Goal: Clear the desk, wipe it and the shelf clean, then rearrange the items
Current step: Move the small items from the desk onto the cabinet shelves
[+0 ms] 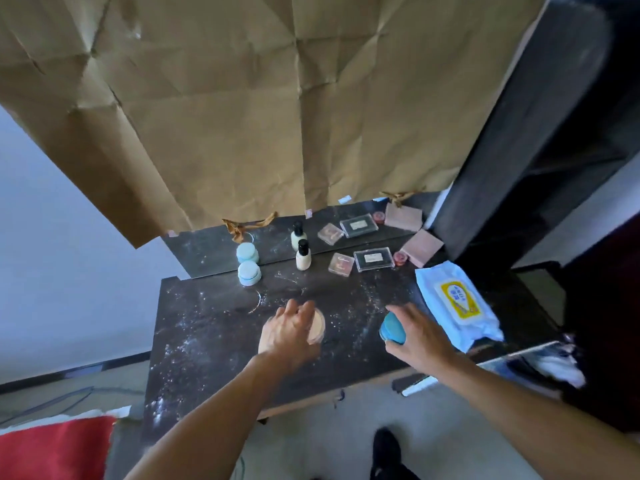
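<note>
Since powder speckles the desk [214, 327], clearing is judged under way. Left hand [287, 332]: curled over the peach jar [317, 325], mid-desk. Right hand [415, 336]: gripping the blue jar [391, 328] near the wipes [457, 299], likely staged for wiping. Bottle [303, 256]: rear edge, untouched.

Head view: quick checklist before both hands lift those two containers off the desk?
1. Right hand grip on blue container: ok, fingers curl round it.
2. Left hand grip on peach jar: cannot tell, hand covers the lid.
3. Both lids closed: cannot tell.
4. Desk wiped: not ok, powder specks all over.
5. Wet wipes pack in reach: ok, lies beside the right hand.
6. Desk cleared: not ok, light blue jar and bottle stand at the back.
</note>
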### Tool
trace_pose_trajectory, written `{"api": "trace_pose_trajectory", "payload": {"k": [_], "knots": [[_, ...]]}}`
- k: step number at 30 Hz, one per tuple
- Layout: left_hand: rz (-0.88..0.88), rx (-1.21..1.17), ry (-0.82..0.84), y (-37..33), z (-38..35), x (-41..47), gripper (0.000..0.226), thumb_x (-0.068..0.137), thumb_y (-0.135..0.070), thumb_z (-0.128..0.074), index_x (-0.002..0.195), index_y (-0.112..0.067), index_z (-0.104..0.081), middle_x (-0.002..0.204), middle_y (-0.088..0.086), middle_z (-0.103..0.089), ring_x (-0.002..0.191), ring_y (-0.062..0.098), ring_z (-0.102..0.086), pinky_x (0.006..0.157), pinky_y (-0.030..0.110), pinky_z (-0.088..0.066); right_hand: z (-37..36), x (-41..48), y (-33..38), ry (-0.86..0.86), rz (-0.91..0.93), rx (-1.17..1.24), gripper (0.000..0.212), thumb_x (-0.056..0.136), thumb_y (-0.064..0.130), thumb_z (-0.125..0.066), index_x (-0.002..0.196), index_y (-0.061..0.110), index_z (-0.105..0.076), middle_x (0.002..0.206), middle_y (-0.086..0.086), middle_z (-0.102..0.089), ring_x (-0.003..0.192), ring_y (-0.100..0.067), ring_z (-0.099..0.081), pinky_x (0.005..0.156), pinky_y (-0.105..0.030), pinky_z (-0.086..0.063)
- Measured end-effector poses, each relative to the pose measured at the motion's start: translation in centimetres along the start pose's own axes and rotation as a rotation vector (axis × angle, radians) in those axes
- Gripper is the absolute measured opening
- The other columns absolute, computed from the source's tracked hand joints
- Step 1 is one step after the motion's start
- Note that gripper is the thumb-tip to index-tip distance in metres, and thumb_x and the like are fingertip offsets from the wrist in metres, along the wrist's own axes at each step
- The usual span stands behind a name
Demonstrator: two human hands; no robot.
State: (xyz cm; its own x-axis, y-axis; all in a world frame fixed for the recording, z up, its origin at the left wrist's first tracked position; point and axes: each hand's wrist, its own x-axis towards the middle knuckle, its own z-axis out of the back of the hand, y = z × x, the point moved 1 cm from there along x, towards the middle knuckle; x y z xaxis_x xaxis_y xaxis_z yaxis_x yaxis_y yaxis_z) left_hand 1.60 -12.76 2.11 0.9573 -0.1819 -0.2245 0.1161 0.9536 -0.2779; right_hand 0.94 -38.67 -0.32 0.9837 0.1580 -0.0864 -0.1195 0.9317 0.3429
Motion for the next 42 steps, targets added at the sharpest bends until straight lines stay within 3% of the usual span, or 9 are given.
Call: {"api": "trace_pose_trajectory", "payload": {"k": [4,10,15,20,26,31,34,42], "knots": [[-0.131,0.015,-0.011,-6.9,0.1,2.1,0.078,0.072,-0.046,-0.070,0.139,-0.031,-0.032,0.124,0.000,-0.045,0.116,0.024,-0.050,0.091,0.038,-0.046,3.6,-2.7,-5.2,-0.049,-0.091,-0.037,0.067,0.066,0.040,-0.069,0.128,0.023,-0.050,0.114,0.000,-0.057,0.106,-0.022,-0.056,0.078,-0.035,-0.050],[-0.279,0.064,-0.012,-19.0,-1.1,6.7,0.081,0.074,-0.049,-0.068,0.143,-0.033,-0.029,0.129,0.000,-0.045,0.118,0.025,-0.050,0.094,0.038,-0.045,8.1,-5.3,-16.4,-0.172,-0.217,0.027,0.068,0.050,0.035,-0.073,0.115,0.020,-0.061,0.097,-0.004,-0.060,0.088,-0.029,-0.065,0.066,-0.035,-0.055],[-0.302,0.082,-0.005,-29.4,-3.1,10.8,0.076,0.074,-0.043,-0.066,0.140,-0.030,-0.031,0.126,0.003,-0.044,0.114,0.026,-0.051,0.086,0.038,-0.047,12.8,-5.7,-26.0,-0.144,-0.237,-0.012,0.072,0.067,0.035,-0.071,0.133,0.019,-0.049,0.115,-0.004,-0.054,0.101,-0.025,-0.058,0.080,-0.036,-0.051],[-0.304,0.050,0.017,-36.5,-5.4,14.3,0.078,0.076,-0.047,-0.066,0.141,-0.030,-0.029,0.127,0.003,-0.045,0.115,0.026,-0.051,0.089,0.036,-0.048,15.5,-3.6,-33.9,-0.151,-0.247,-0.066,0.071,0.068,0.033,-0.072,0.132,0.014,-0.049,0.112,-0.008,-0.051,0.090,-0.029,-0.059,0.070,-0.038,-0.053],[-0.288,0.034,0.022,-40.7,-7.2,19.3,0.081,0.072,-0.047,-0.068,0.140,-0.027,-0.028,0.124,0.003,-0.045,0.115,0.026,-0.050,0.086,0.036,-0.049,17.6,3.1,-38.8,-0.123,-0.193,-0.079,0.072,0.076,0.034,-0.067,0.139,0.018,-0.039,0.121,-0.008,-0.046,0.100,-0.029,-0.056,0.077,-0.035,-0.046],[-0.208,0.022,-0.003,-42.2,-8.4,25.4,0.075,0.066,-0.043,-0.073,0.127,-0.020,-0.035,0.120,0.003,-0.048,0.111,0.027,-0.052,0.081,0.039,-0.049,17.3,10.6,-41.1,-0.168,-0.169,-0.025,0.063,0.073,0.029,-0.074,0.125,0.017,-0.042,0.117,-0.009,-0.050,0.097,-0.028,-0.058,0.077,-0.034,-0.048],[-0.157,-0.001,-0.025,-42.8,-9.0,28.1,0.068,0.066,-0.042,-0.073,0.121,-0.020,-0.039,0.118,0.002,-0.049,0.110,0.027,-0.053,0.078,0.039,-0.048,17.2,14.8,-41.7,-0.196,-0.108,-0.024,0.061,0.075,0.026,-0.074,0.127,0.016,-0.044,0.120,-0.010,-0.049,0.096,-0.028,-0.059,0.072,-0.032,-0.047],[-0.012,-0.047,-0.057,-43.0,-9.6,30.8,0.071,0.066,-0.041,-0.074,0.126,-0.021,-0.040,0.118,0.003,-0.050,0.109,0.028,-0.054,0.079,0.039,-0.048,15.2,23.8,-42.8,-0.132,-0.027,-0.018,0.062,0.082,0.026,-0.067,0.136,0.015,-0.040,0.129,-0.015,-0.042,0.109,-0.034,-0.052,0.081,-0.042,-0.051]]}}
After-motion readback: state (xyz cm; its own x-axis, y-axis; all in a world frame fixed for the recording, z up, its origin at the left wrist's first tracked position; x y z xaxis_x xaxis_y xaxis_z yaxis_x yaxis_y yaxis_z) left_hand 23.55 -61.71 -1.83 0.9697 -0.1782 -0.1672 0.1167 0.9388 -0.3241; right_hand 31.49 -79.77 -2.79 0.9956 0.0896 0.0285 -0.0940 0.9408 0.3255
